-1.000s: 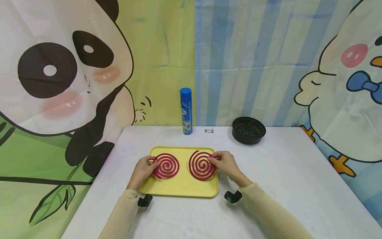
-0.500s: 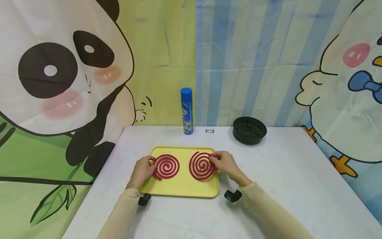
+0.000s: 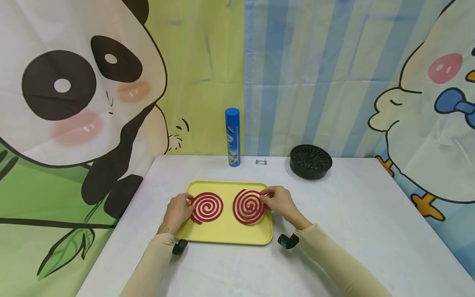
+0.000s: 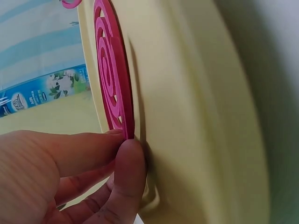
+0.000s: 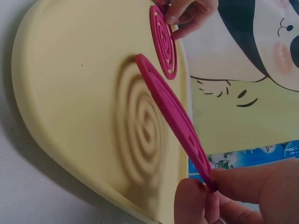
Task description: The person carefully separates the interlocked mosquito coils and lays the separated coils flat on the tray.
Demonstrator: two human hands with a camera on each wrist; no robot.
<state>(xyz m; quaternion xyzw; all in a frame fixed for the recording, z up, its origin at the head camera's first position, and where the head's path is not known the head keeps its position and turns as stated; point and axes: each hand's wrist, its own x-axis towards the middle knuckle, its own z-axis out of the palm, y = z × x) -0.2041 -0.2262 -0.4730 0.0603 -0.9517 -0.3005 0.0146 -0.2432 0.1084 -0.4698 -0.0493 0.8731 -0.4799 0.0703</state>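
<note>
Two magenta mosquito coils are over a yellow tray (image 3: 226,236). My left hand (image 3: 177,212) pinches the outer edge of the left mosquito coil (image 3: 208,220); in the left wrist view that coil (image 4: 122,88) lies close to the tray's surface. At the other side, my right hand (image 3: 280,203) pinches the right mosquito coil (image 3: 237,212) by its outer edge. The right wrist view has this coil (image 5: 175,116) tilted, its gripped side raised off the tray, with a spiral shadow below. Thumb and fingers of the right hand (image 5: 233,196) meet on its rim.
A blue spray can (image 3: 232,140) stands upright at the table's back edge. Right of it sits a round black holder (image 3: 311,163) with a slotted lid. The white table (image 3: 356,214) meets a cartoon-printed curtain (image 3: 311,74) behind. Black wrist cameras are worn on both wrists.
The right mosquito coil has shifted slightly left in my right hand. Earlier, the left coil was lowered a little and my left fingers drew slightly back along its edge; both hands keep their hold.
</note>
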